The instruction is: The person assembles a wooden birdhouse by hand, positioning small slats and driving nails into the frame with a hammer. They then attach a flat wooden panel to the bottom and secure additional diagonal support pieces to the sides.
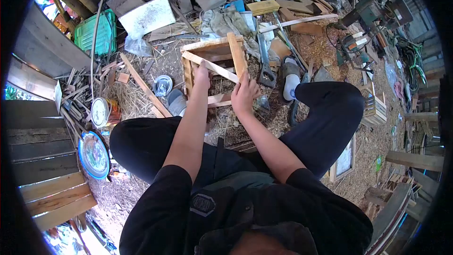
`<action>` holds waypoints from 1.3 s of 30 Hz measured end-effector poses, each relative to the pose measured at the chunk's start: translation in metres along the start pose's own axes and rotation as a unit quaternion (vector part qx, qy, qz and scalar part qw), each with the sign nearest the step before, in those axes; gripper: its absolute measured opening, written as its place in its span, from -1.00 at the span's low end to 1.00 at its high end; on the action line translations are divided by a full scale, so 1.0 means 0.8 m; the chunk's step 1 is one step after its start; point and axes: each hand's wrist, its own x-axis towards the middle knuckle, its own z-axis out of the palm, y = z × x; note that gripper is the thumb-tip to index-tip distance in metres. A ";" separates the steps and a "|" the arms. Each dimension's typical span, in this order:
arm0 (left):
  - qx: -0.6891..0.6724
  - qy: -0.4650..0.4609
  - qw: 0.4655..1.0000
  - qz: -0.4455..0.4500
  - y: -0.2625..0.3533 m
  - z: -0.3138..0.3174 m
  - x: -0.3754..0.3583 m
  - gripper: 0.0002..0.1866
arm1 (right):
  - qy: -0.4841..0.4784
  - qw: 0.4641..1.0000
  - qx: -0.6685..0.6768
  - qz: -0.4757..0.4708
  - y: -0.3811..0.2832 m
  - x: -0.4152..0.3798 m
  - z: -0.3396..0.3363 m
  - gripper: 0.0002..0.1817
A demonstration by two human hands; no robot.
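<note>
A small open wooden box frame (213, 45) stands on the ground between my feet. A pale wooden strip (218, 69) lies slantwise across its top, from the far left corner toward the near right. My left hand (202, 76) is closed on the strip left of its middle, with the fingers mostly hidden by the hand. My right hand (244, 95) grips the strip's near right end, where it meets a wider slat (236, 54) on the box's right side. Right of the box lies a hand saw (267, 76) with a dark handle.
Wood offcuts, straw and shavings cover the ground. A paint can (100, 112) and a blue-rimmed basin (94, 155) are at left, with a roll of clear tape (163, 85) nearer. A green crate (96, 33) stands far left; a dark machine (365, 21) stands far right.
</note>
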 end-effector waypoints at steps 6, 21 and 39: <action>0.374 0.197 0.842 0.335 0.025 0.027 -0.088 -0.40 | 0.012 1.000 0.010 -0.006 -0.003 -0.002 0.009 -0.36; 0.516 -0.163 0.698 0.469 -0.001 0.047 -0.088 -0.29 | -0.002 0.999 0.038 0.003 -0.010 -0.008 0.010 -0.32; 0.597 -0.193 0.603 0.493 0.008 0.044 -0.097 -0.63 | 0.101 0.994 0.025 0.024 0.083 0.071 -0.020 -0.45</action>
